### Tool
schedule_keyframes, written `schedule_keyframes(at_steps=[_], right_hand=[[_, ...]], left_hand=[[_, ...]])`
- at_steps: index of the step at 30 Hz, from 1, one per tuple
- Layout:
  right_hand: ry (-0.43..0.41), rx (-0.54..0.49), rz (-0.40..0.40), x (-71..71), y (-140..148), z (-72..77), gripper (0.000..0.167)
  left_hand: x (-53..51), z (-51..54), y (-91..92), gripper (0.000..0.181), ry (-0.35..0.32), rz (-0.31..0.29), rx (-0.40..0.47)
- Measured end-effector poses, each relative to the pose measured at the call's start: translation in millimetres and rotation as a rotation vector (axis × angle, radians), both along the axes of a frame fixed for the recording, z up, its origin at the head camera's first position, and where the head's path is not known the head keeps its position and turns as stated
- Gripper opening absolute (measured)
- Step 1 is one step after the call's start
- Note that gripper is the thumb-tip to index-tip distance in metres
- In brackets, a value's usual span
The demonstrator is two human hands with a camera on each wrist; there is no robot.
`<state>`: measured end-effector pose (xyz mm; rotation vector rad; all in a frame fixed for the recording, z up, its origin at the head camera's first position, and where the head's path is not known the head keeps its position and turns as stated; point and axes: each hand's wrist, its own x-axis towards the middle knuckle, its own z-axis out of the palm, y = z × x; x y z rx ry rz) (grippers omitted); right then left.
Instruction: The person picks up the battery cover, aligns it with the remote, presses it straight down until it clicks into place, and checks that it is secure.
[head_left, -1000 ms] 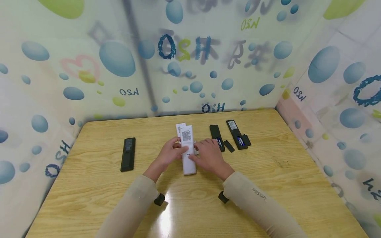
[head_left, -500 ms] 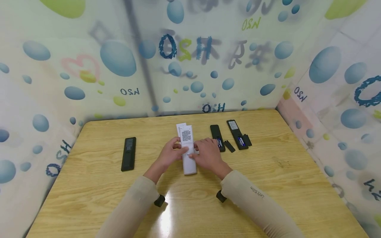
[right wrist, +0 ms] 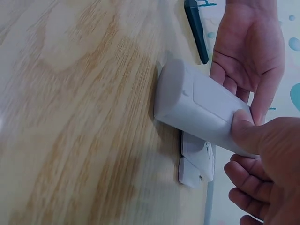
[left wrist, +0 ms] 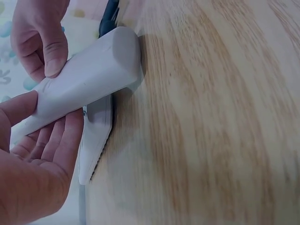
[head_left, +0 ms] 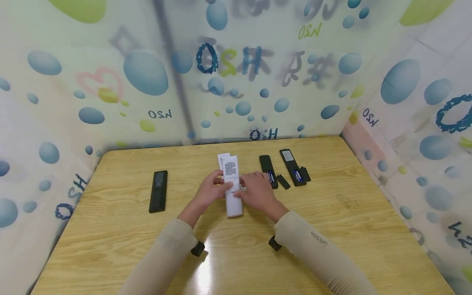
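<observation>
A white remote control [head_left: 232,184], its back with a printed label facing up, is held by both hands at mid-table. The left hand [head_left: 212,189] grips its left side, thumb on top and fingers beneath, as the left wrist view shows. On its right side, the right hand [head_left: 259,191] rests its thumb [right wrist: 244,127] on the back near the battery cover, other fingers curled at the edge. A second white remote [head_left: 221,157] lies behind it, partly hidden; in the right wrist view a small white piece [right wrist: 189,173] is beside that remote.
A black remote [head_left: 158,191] lies at the left. At the right are two black remotes [head_left: 266,162] [head_left: 287,157] with batteries exposed, a loose cover [head_left: 283,181] and another cover [head_left: 305,173]. Patterned walls enclose the wooden table [head_left: 236,262].
The right thumb has shifted slightly on the white remote, and the right forearm has moved a little to the left. The left hand keeps its grip.
</observation>
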<state>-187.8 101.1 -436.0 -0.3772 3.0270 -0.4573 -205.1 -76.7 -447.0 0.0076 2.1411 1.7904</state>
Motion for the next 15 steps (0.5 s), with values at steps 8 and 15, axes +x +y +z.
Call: schedule_keyframes(at_steps=[8,15], right_hand=[[-0.033,0.044,0.046,0.2,0.2,-0.3,0.045],[-0.027,0.034,0.041,1.6,2.0,-0.5,0.048]], left_hand=[[0.6,1.0,-0.3,0.029,-0.007,0.004,0.012],[-0.3,-0.1,-0.3,0.029,-0.009,-0.005,0.002]])
